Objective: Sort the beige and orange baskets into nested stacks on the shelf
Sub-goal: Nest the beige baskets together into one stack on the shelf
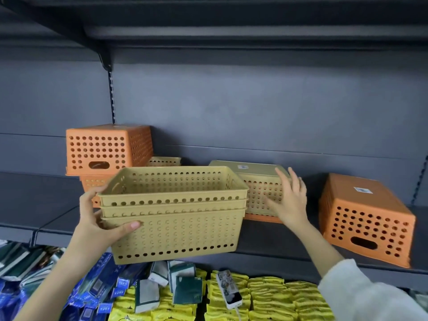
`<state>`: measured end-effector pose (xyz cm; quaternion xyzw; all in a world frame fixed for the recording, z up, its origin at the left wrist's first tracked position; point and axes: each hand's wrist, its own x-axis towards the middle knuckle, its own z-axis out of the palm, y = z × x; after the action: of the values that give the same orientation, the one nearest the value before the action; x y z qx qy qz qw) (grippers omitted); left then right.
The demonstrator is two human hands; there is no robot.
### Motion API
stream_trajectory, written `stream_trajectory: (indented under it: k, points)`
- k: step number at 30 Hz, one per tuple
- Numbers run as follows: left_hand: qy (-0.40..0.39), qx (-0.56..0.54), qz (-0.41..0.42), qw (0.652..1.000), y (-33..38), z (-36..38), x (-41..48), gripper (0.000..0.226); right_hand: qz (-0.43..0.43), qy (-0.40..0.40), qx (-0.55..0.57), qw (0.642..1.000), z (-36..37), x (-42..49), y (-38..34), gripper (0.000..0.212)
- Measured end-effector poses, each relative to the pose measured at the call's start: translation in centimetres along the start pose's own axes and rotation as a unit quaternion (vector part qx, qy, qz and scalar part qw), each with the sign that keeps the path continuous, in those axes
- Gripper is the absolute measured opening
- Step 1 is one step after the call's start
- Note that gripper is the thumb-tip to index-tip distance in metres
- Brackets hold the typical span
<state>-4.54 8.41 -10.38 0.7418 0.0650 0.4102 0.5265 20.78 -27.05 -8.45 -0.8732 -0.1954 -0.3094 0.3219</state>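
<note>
Nearest, below the shelf's front edge, lie yellow packets (266,297), blue packages (97,290) and a white power strip (229,289).

Above them the left hand (97,224) clamps the left end of a nested stack of beige baskets (173,216) (three rims show), thumb across the front wall, fingers over the rim. The stack is upright, mouth up, its long axis running left to right along the shelf's front edge (278,256), and it is held in the air in front of that edge.

The right hand (289,200), fingers spread and gripping nothing, lies against the side of an upturned beige basket (259,181), base up, which sits over an orange rim (261,217) mid-shelf. Whether the palm presses on it I cannot tell.

Toward the shelf's right end an upturned orange basket (366,218) lies with its handle end facing forward, long axis running front to back. Bare shelf shows between it and the beige one.

At the left rear, another upturned orange basket (106,149) rests on more baskets, with a beige rim (164,161) behind. The back panel (254,107) is bare up to the next shelf.
</note>
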Motion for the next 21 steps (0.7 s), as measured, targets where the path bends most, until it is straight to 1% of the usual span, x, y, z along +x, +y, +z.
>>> stream_trajectory:
  k: [1, 2, 3, 5, 7, 12, 16, 21]
  points:
    - [0.002, 0.002, 0.000, 1.000, -0.2, 0.1, -0.1, 0.095, 0.004, -0.040, -0.044, 0.998, 0.4, 0.9, 0.9, 0.093]
    - [0.004, 0.002, -0.001, 1.000, -0.3, 0.2, -0.1, 0.095, 0.005, -0.071, -0.074, 0.995, 0.7, 1.5, 1.7, 0.099]
    - [0.005, -0.001, -0.001, 1.000, -0.3, 0.4, -0.2, 0.095, -0.002, -0.080, -0.093, 0.992, 1.1, 2.0, 2.5, 0.100]
    - [0.002, -0.004, 0.001, 1.000, -0.3, 1.0, -0.2, 0.094, -0.027, -0.046, -0.124, 0.991, 1.3, 2.7, 3.4, 0.094]
    - [-0.001, -0.017, 0.002, 1.000, -0.2, 1.8, -0.1, 0.092, -0.034, -0.016, -0.140, 0.989, 0.6, 3.2, 4.0, 0.088]
    - [-0.011, -0.031, 0.001, 0.999, 0.1, 4.4, 0.8, 0.090, 0.037, -0.018, -0.118, 0.992, -2.3, 3.5, 6.7, 0.088]
    - [-0.023, -0.036, -0.016, 0.999, 0.0, 6.7, 1.5, 0.089, 0.059, -0.021, -0.137, 0.989, -4.8, 3.1, 9.6, 0.088]
    - [-0.059, -0.067, -0.006, 0.996, -0.5, 9.3, 2.8, 0.093, 0.068, -0.011, -0.050, 0.996, -6.7, 2.9, 12.6, 0.082]
